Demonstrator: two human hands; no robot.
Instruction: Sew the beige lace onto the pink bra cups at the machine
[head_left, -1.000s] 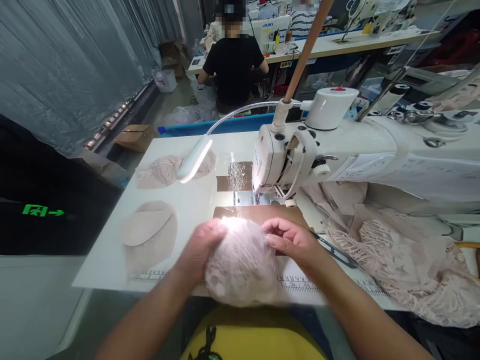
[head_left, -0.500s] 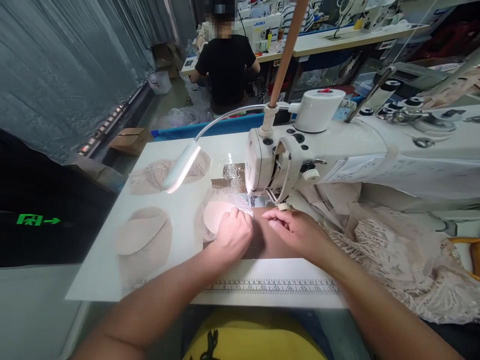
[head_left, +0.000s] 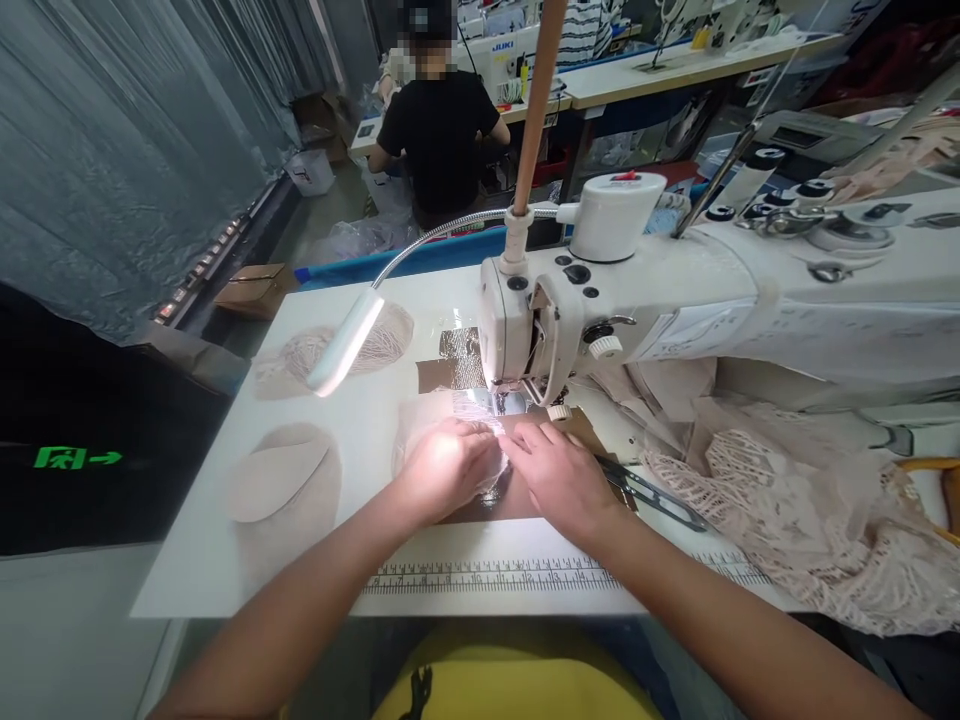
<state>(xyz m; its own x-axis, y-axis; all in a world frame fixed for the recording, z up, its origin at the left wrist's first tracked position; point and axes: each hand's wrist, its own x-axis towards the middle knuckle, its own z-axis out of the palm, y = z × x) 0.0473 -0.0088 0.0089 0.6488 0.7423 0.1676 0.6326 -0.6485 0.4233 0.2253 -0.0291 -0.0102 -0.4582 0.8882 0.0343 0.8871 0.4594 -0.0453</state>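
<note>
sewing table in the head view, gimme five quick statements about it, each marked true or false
1. The left hand rests on sheer pale fabric. True.
2. The right hand lies on the heap of lacy fabric. False: it is close beside the left hand, near the needle end of the sewing machine.
3. The ruler scale runs along the far edge of the table. False: it runs along the near edge.
4. The lamp head hangs left of the sewing machine. True.
5. The heap of lacy fabric is left of both hands. False: it is to their right.
</note>
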